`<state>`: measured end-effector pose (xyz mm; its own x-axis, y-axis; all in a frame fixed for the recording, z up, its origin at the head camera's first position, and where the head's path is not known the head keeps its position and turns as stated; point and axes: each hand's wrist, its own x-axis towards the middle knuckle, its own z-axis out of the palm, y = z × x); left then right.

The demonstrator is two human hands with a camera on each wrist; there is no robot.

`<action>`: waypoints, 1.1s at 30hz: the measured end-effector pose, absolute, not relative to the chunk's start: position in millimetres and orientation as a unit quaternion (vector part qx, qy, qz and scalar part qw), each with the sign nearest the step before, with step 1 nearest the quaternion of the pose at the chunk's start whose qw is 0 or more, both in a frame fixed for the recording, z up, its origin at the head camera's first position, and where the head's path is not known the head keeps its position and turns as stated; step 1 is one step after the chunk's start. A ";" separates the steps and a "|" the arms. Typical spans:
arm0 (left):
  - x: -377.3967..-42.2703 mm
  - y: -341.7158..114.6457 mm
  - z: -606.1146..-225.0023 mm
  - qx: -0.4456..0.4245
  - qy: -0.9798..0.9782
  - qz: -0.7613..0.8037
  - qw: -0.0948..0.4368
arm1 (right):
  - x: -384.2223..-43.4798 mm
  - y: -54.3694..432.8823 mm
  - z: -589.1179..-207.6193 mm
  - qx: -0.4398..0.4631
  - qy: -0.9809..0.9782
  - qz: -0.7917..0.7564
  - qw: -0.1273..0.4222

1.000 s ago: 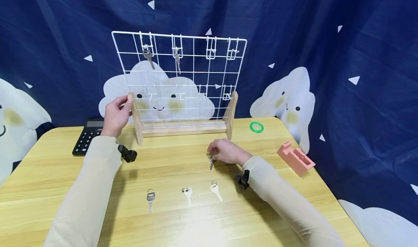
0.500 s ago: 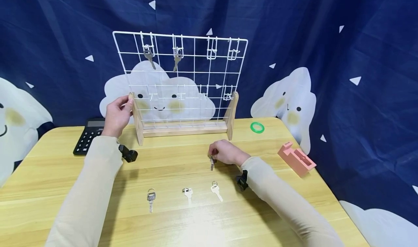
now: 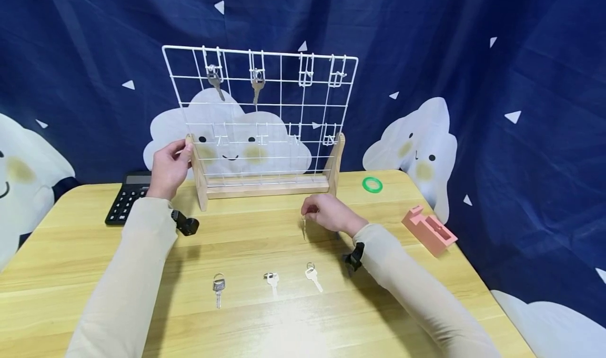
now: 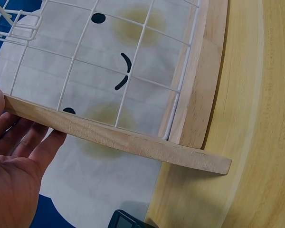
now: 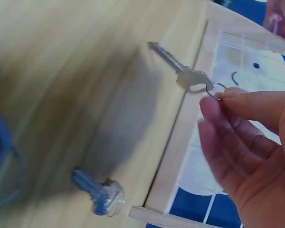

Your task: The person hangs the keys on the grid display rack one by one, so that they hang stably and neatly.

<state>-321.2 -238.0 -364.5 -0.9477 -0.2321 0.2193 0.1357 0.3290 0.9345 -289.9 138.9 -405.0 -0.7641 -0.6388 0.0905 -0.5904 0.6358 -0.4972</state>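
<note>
My left hand (image 3: 169,170) holds the upper end of the wooden left side post (image 4: 118,137) of a white wire grid rack (image 3: 279,104). My right hand (image 3: 331,212) pinches a metal key (image 5: 190,78) by its split ring (image 5: 218,88) between thumb and fingertips. In the head view this key hangs edge-on over the table, in front of the rack's right foot. Two keys, one at the left (image 3: 215,80) and another beside it (image 3: 258,84), hang from hooks on the rack's top row. A further key (image 5: 102,192) lies near the rack's foot, mostly hidden by my right hand in the head view.
Toward the front of the table (image 3: 246,326) lie three ringed keys: left (image 3: 218,290), middle (image 3: 273,280) and right (image 3: 313,278). Behind my left arm is a black calculator (image 3: 127,200). A green ring (image 3: 372,185) and a pink holder (image 3: 430,231) sit at the right.
My right hand has risen slightly, lifting the key from the tabletop so that it now hangs from its ring. The second hung key has swung and turned on its hook. My left hand stays put.
</note>
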 end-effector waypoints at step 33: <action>-322.5 -238.0 -364.7 0.040 -0.806 -0.571 0.153 | -288.2 141.0 -302.2 -0.356 0.874 -0.326 -0.060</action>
<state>-322.5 -238.0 -364.7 -0.9499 -0.2389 0.2014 0.1107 0.3455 0.9319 -288.2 141.0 -302.2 -0.7396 -0.5823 0.3375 -0.6611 0.5347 -0.5264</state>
